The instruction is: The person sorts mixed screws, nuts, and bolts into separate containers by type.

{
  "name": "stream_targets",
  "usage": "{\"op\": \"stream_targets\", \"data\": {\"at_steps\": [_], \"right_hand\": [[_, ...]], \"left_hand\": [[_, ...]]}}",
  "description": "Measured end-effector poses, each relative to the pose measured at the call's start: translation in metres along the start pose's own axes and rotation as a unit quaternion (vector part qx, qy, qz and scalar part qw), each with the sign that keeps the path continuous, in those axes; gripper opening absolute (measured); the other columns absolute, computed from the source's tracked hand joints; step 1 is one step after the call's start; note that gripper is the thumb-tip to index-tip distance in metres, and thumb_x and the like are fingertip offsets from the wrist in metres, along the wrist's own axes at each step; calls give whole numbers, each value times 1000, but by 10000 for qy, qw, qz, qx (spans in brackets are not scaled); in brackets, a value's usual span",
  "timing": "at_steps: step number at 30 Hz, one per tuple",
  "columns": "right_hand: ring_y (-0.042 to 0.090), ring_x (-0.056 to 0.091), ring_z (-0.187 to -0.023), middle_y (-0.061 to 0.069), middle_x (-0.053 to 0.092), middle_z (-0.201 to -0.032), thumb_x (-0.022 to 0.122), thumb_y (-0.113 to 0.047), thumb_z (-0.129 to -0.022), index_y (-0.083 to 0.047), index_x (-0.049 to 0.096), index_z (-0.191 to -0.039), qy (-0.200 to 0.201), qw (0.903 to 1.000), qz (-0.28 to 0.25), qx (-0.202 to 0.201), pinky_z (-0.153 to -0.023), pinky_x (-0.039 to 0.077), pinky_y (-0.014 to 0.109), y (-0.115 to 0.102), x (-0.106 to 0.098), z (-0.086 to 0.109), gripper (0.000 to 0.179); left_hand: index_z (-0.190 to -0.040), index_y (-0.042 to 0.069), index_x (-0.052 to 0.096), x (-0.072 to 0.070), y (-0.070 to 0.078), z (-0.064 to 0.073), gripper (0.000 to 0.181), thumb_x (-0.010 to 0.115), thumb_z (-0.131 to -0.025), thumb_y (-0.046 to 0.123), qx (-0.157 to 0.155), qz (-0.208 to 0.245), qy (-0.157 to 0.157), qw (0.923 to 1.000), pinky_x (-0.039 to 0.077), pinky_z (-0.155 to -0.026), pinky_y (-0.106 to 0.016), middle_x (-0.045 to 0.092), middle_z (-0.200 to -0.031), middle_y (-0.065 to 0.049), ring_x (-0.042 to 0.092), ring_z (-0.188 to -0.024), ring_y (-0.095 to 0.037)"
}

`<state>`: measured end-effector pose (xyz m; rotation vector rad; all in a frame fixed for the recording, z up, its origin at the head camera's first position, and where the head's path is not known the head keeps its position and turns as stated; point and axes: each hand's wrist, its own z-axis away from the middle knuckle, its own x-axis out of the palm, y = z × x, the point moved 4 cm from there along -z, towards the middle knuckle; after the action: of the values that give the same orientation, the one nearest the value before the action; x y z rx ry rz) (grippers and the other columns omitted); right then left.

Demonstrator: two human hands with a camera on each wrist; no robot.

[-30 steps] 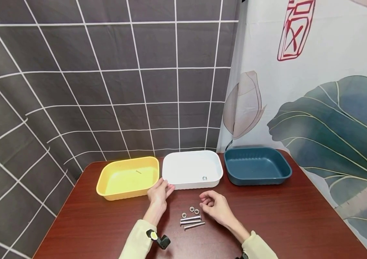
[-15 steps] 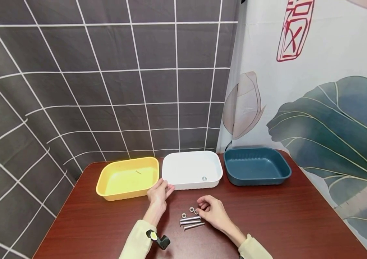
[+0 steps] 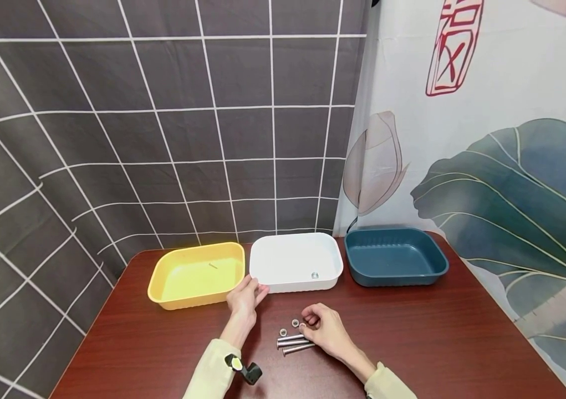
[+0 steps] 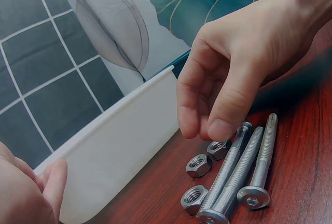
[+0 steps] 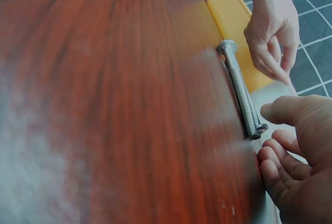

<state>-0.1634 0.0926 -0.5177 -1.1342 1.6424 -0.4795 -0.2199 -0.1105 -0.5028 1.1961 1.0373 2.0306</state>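
Note:
At the white tray's (image 3: 295, 286) front left corner, my left hand (image 3: 243, 299) pinches the rim. My right hand (image 3: 329, 332) hovers low over the hardware with fingers loosely bent; in the right wrist view its thumb stands apart from the fingers and nothing shows between them. Below its fingertips, a hex nut (image 4: 218, 149) is partly covered by the thumb in the left wrist view. Two more hex nuts (image 4: 198, 166) lie beside it. Several silver bolts (image 3: 292, 343) lie side by side, their right ends partly behind my right hand in the head view.
A yellow tray (image 3: 163, 302) with a small bolt (image 3: 213, 265) in it stands left of the white tray. One nut (image 3: 315, 275) lies inside the white tray. To the right stands a dark blue tray (image 3: 397, 280). All rest on a reddish-brown table (image 3: 138, 354) before curtains.
My right hand has moved down and slightly left, from beside the nuts to over the rightmost nut and the bolt ends. The left hand has stayed at the white tray's corner.

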Motion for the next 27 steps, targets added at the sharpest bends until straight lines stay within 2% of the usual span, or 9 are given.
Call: {"op": "stream_targets", "data": {"at_steps": [12, 17, 22, 27], "right_hand": [[10, 57, -72, -3, 58, -80, 81, 2, -70, -6, 68, -84, -95, 9998, 123, -108, -59, 54, 19, -1, 1, 0, 21], [9, 57, -70, -2, 58, -78, 81, 2, -70, -5, 67, -82, -208, 9993, 253, -178, -59, 54, 19, -4, 0, -1, 20], [7, 55, -70, -3, 56, -77, 82, 1, -71, -6, 66, -81, -388, 9981, 449, -164, -60, 52, 19, -6, 0, -4, 20], [6, 54, -67, -4, 55, -75, 82, 3, -68, -7, 66, -79, -411, 9965, 625, -368, -57, 52, 18, -8, -1, -5, 21]], "left_hand": [[-140, -18, 43, 1, 1, 1, 49, 54, -92, -13, -1, -15, -3, 10000, 65, -72, -32, 61, -83, -12, 64, -64, -13], [-140, -18, 43, 0, 1, 2, 50, 54, -92, -14, -9, 2, -18, 10000, 65, -71, -32, 61, -78, -11, 64, -63, -14], [-140, -18, 42, 0, 1, 2, 50, 54, -92, -14, -5, 31, -50, 10000, 65, -71, -33, 61, -80, -11, 65, -64, -14], [-140, -19, 40, 1, 1, 2, 50, 54, -92, -14, 43, 62, -68, 9999, 65, -71, -31, 61, -79, -10, 65, -63, -14]]}}
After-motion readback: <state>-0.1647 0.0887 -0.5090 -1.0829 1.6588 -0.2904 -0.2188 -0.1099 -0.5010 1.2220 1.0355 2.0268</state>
